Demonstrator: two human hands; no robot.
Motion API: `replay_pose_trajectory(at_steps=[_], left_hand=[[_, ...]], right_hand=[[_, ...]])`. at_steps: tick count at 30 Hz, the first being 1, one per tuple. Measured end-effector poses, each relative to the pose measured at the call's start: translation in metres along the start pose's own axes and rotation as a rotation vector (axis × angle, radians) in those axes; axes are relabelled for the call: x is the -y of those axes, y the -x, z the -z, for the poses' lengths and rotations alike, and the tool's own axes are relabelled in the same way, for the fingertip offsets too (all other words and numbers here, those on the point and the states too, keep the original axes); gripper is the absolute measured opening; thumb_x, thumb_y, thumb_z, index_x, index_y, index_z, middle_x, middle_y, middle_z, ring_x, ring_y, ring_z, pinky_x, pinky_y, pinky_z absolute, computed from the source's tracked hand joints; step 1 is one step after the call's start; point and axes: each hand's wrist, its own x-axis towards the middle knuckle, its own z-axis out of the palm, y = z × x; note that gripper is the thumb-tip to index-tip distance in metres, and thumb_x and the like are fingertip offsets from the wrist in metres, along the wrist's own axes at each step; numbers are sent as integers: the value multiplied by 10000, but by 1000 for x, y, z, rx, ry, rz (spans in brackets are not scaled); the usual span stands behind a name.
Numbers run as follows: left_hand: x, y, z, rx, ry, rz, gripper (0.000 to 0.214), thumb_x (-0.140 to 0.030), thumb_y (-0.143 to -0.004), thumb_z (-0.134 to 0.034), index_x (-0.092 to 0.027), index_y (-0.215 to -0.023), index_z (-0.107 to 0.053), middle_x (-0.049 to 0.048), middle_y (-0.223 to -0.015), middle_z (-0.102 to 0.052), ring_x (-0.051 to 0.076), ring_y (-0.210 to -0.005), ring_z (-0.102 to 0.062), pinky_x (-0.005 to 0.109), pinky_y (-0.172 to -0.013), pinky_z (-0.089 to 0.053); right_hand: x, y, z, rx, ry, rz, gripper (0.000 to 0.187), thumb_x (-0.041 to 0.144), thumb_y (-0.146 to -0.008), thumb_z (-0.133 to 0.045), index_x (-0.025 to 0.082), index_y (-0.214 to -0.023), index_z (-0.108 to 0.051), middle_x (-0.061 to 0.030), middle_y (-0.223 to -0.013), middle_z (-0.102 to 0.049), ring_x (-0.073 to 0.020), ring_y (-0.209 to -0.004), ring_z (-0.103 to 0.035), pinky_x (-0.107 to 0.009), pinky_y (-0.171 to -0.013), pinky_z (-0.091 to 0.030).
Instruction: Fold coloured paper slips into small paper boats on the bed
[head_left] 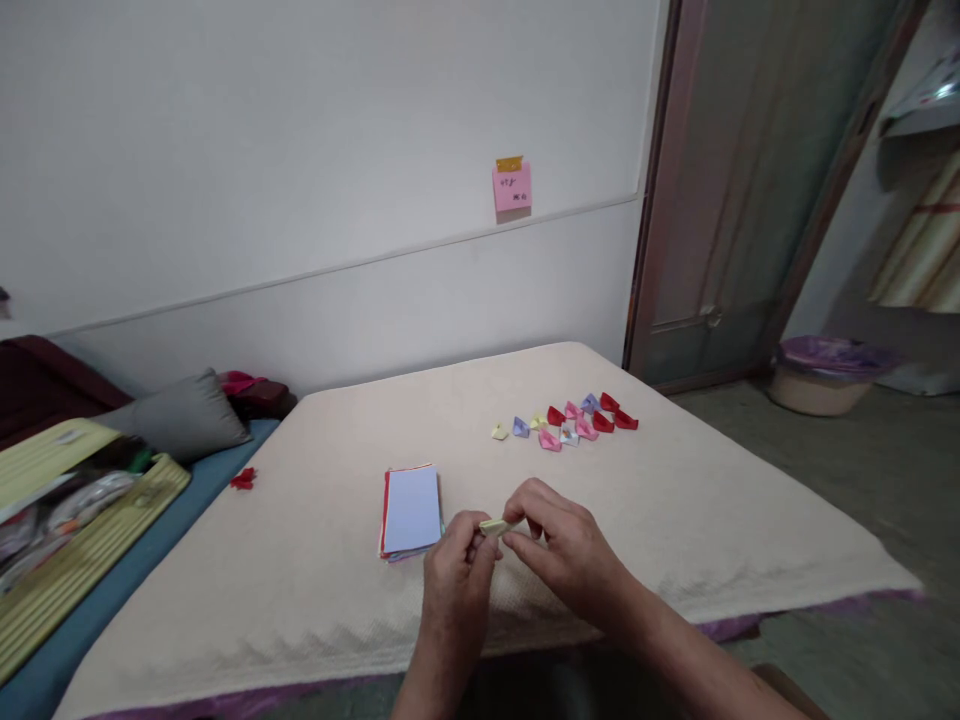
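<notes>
A small piece of folded pale yellow paper [493,527] is held between my two hands over the near part of the cloth-covered table. My left hand [457,570] pinches its left end, fingers curled beneath it. From the right, the thumb and forefinger of my right hand [559,540] close on its other end. Just left of my hands lies a stack of coloured paper sheets [412,508], blue on top with red edges showing. Farther back on the right sit several little folded paper boats [570,433] in red, pink, blue, yellow and white.
The table [337,600] has a cream cloth. A small red object [244,478] lies near its left edge. At the left are a grey pillow [184,412] and a yellow case [97,540] of odds and ends. A pink note [512,188] hangs on the wall; a tub [821,375] stands at right.
</notes>
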Motion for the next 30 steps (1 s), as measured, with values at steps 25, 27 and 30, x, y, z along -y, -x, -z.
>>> replay_pose_trajectory(at_steps=[25,27,30], left_hand=[[10,-5,5,182,868,403,144,-224,-697,-693,-135,-708,-580,-68,-408,-448,24,-354,-332,153,-383,-195],[8,-5,6,197,947,444,137,-215,-703,-685,-134,-707,-574,-62,-422,-462,21,-354,-333,148,-383,-206],[7,-5,8,202,1025,477,113,-190,-715,-671,-125,-728,-579,-34,-480,-524,25,-382,-394,137,-400,-262]], right_hand=[[-19,-5,-7,340,-1164,-541,131,227,-710,-672,105,-726,-628,24,-568,-512,-67,-492,-393,-193,-489,-277],[-20,-4,-9,349,-1221,-565,125,219,-719,-666,102,-718,-622,20,-547,-519,-63,-478,-402,-187,-480,-275],[-22,-5,-11,348,-1288,-580,113,200,-728,-649,96,-701,-612,15,-511,-519,-62,-456,-408,-186,-465,-261]])
